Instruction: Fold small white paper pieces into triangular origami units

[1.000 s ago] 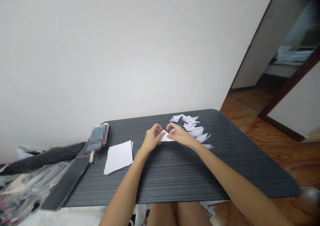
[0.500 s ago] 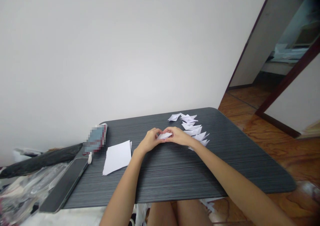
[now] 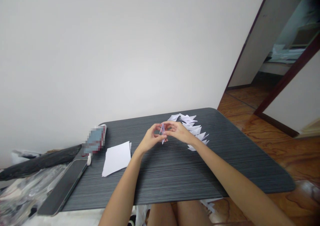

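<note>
Head view, in which I look down on the dark counter (image 3: 175, 182) across the lower half of the frame. Just below the centre I see the paper (image 3: 162, 130), folded narrow, one point up and one down, between the left hand (image 3: 153, 137) and the right hand (image 3: 178, 132). Both hands are curled inward, pinching it from either side; whether its lower tip touches the counter I cannot tell. Right of centre I note a column of folded pieces (image 3: 196, 131), partly hidden by the right hand; left of centre lie white sheets (image 3: 116, 158), stacked.
</note>
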A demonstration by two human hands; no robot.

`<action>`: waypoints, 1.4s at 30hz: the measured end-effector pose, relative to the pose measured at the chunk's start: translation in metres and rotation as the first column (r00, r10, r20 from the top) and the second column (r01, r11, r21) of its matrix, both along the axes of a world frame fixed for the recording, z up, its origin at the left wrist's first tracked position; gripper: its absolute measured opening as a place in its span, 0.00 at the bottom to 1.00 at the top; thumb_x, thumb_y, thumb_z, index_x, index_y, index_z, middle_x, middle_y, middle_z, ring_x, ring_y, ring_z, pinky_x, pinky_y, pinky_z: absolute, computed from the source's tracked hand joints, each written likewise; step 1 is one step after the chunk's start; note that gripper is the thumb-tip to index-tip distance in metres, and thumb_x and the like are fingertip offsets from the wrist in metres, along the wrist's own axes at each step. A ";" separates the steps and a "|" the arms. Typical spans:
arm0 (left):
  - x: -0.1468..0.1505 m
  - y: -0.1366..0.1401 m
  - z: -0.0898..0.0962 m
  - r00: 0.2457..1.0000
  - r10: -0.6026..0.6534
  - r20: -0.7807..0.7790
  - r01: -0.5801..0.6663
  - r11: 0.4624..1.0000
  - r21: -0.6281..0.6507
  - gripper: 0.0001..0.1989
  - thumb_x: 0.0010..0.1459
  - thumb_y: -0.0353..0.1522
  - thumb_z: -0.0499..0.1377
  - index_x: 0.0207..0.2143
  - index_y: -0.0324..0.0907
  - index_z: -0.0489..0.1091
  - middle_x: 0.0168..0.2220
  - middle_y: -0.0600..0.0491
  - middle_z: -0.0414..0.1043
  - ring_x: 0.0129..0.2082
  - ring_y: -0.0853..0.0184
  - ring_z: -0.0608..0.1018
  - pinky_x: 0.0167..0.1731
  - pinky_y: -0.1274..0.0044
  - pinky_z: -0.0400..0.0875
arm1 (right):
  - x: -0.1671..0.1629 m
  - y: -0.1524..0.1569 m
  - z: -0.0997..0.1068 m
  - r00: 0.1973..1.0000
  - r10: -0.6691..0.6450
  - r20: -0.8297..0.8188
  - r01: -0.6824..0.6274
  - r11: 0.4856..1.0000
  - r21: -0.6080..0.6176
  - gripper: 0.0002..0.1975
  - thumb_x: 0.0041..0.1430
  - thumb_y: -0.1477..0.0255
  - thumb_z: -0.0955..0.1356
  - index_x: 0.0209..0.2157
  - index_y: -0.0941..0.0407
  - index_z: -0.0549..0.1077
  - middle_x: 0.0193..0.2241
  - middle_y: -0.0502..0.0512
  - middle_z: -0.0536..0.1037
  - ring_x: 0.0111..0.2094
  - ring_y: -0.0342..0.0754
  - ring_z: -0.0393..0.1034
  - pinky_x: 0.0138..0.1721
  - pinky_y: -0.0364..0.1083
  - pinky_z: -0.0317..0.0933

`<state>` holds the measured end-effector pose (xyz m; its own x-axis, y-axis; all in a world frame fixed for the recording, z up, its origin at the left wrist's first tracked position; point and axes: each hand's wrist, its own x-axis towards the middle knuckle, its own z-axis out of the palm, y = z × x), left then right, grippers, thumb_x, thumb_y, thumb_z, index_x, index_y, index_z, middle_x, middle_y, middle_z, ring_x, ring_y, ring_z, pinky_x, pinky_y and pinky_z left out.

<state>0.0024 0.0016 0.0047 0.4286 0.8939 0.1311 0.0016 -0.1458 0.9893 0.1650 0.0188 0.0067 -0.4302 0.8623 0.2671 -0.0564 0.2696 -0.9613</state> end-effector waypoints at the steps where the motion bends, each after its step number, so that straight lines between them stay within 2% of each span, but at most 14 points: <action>1: 0.000 0.000 0.001 1.000 -0.003 0.019 0.003 1.000 -0.015 0.21 0.45 0.34 0.61 0.42 0.39 0.60 0.40 0.48 0.65 0.27 0.68 0.76 0.28 0.75 0.72 | 0.001 0.000 0.001 1.000 0.001 0.002 -0.001 1.000 0.006 0.17 0.43 0.74 0.69 0.39 0.59 0.68 0.33 0.55 0.72 0.36 0.45 0.67 0.36 0.45 0.63; 4: 0.001 -0.001 0.003 0.999 0.005 0.044 -0.002 0.998 -0.064 0.21 0.44 0.34 0.61 0.42 0.39 0.61 0.43 0.47 0.65 0.28 0.67 0.76 0.30 0.73 0.72 | 0.003 -0.001 0.003 0.999 -0.003 0.033 0.001 0.999 0.039 0.16 0.45 0.74 0.67 0.40 0.59 0.68 0.34 0.56 0.72 0.36 0.46 0.67 0.36 0.45 0.63; 6: 0.001 0.000 0.002 0.999 0.041 0.013 -0.040 0.998 -0.057 0.21 0.45 0.34 0.60 0.43 0.39 0.61 0.42 0.47 0.66 0.29 0.67 0.76 0.30 0.73 0.72 | 0.002 -0.001 0.003 0.996 -0.042 0.081 0.034 0.994 0.102 0.15 0.47 0.76 0.65 0.40 0.59 0.68 0.35 0.57 0.72 0.37 0.46 0.67 0.35 0.45 0.63; 9: 0.000 0.002 -0.003 0.981 0.163 -0.103 -0.154 0.984 0.090 0.18 0.49 0.34 0.57 0.44 0.38 0.64 0.40 0.46 0.69 0.30 0.66 0.75 0.29 0.74 0.71 | -0.002 -0.004 -0.001 0.966 -0.199 0.165 0.148 0.950 0.276 0.14 0.49 0.79 0.61 0.40 0.57 0.69 0.38 0.57 0.70 0.35 0.45 0.67 0.33 0.44 0.63; 13: 0.003 0.001 -0.008 0.907 0.344 -0.242 -0.245 0.899 0.362 0.16 0.52 0.33 0.52 0.43 0.38 0.68 0.35 0.49 0.74 0.29 0.66 0.74 0.30 0.76 0.69 | -0.011 -0.010 -0.005 0.860 -0.440 0.257 0.299 0.844 0.445 0.17 0.49 0.79 0.60 0.42 0.57 0.67 0.37 0.57 0.69 0.31 0.44 0.66 0.34 0.45 0.62; 16: 0.010 -0.005 -0.008 0.854 0.420 -0.308 -0.228 0.833 0.504 0.16 0.54 0.31 0.49 0.44 0.39 0.69 0.29 0.52 0.75 0.25 0.68 0.73 0.29 0.78 0.66 | -0.015 -0.015 -0.006 0.776 -0.546 0.317 0.358 0.794 0.491 0.18 0.49 0.77 0.61 0.44 0.57 0.66 0.37 0.57 0.68 0.32 0.46 0.66 0.37 0.46 0.61; 19: 0.016 -0.008 -0.009 0.825 0.461 -0.328 -0.213 0.790 0.574 0.16 0.55 0.30 0.48 0.45 0.40 0.68 0.27 0.52 0.75 0.23 0.68 0.74 0.28 0.79 0.65 | -0.017 -0.019 -0.007 0.728 -0.591 0.346 0.386 0.772 0.506 0.17 0.50 0.76 0.61 0.44 0.57 0.66 0.37 0.57 0.68 0.33 0.48 0.66 0.39 0.46 0.60; 23: 0.020 -0.009 -0.015 0.788 0.518 -0.334 -0.234 0.753 0.615 0.15 0.54 0.30 0.48 0.42 0.39 0.70 0.28 0.49 0.75 0.23 0.67 0.74 0.27 0.79 0.64 | -0.018 -0.021 -0.011 0.692 -0.609 0.388 0.397 0.770 0.500 0.18 0.50 0.79 0.59 0.45 0.58 0.66 0.39 0.60 0.68 0.35 0.49 0.66 0.39 0.46 0.59; 26: 0.020 -0.009 -0.018 0.766 0.548 -0.335 -0.251 0.736 0.629 0.15 0.54 0.30 0.49 0.41 0.39 0.70 0.26 0.49 0.74 0.22 0.68 0.73 0.27 0.78 0.65 | -0.017 -0.020 -0.014 0.696 -0.596 0.400 0.390 0.782 0.487 0.16 0.53 0.76 0.59 0.44 0.58 0.67 0.37 0.60 0.69 0.34 0.49 0.66 0.38 0.46 0.59; 30: 0.019 -0.008 -0.018 0.815 0.519 -0.259 -0.318 0.774 0.548 0.15 0.53 0.31 0.51 0.42 0.40 0.70 0.24 0.52 0.74 0.20 0.70 0.73 0.27 0.78 0.67 | -0.012 -0.011 -0.015 0.767 -0.543 0.342 0.360 0.805 0.472 0.15 0.53 0.78 0.58 0.40 0.58 0.71 0.34 0.59 0.71 0.36 0.50 0.66 0.40 0.48 0.59; 34: 0.014 -0.003 -0.010 0.883 0.470 -0.020 -0.450 0.855 0.257 0.13 0.50 0.33 0.54 0.37 0.38 0.72 0.28 0.50 0.75 0.23 0.67 0.75 0.27 0.75 0.71 | -0.005 0.000 -0.011 0.876 -0.443 0.190 0.353 0.858 0.373 0.16 0.51 0.80 0.60 0.39 0.56 0.73 0.37 0.57 0.71 0.38 0.48 0.66 0.40 0.47 0.61; 36: 0.011 -0.001 -0.005 0.895 0.432 0.110 -0.443 0.890 0.109 0.13 0.47 0.33 0.57 0.35 0.37 0.73 0.31 0.49 0.75 0.26 0.67 0.76 0.28 0.74 0.72 | -0.003 0.003 -0.007 0.924 -0.367 0.111 0.318 0.895 0.313 0.17 0.49 0.80 0.61 0.39 0.54 0.74 0.40 0.56 0.69 0.40 0.46 0.65 0.41 0.46 0.61; 38: 0.009 0.000 -0.002 0.893 0.393 0.217 -0.406 0.914 0.015 0.12 0.45 0.32 0.59 0.33 0.37 0.74 0.32 0.49 0.75 0.27 0.67 0.76 0.31 0.73 0.72 | -0.001 0.003 -0.002 0.956 -0.291 0.038 0.270 0.922 0.277 0.18 0.49 0.80 0.61 0.38 0.52 0.74 0.42 0.54 0.66 0.42 0.45 0.64 0.41 0.45 0.61; 42: 0.008 -0.001 0.000 0.871 0.341 0.354 -0.343 0.937 -0.058 0.09 0.43 0.30 0.60 0.30 0.36 0.74 0.30 0.49 0.75 0.29 0.66 0.76 0.33 0.73 0.72 | 0.002 -0.003 0.007 0.980 -0.193 -0.046 0.199 0.940 0.276 0.17 0.49 0.80 0.61 0.37 0.50 0.74 0.43 0.54 0.63 0.40 0.44 0.64 0.39 0.44 0.62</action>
<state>0.0107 0.0007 0.0046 0.0203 0.9748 0.2221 -0.2963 -0.2063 0.9326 0.1668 0.0158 0.0137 -0.2529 0.8194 0.5143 0.0078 0.5333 -0.8459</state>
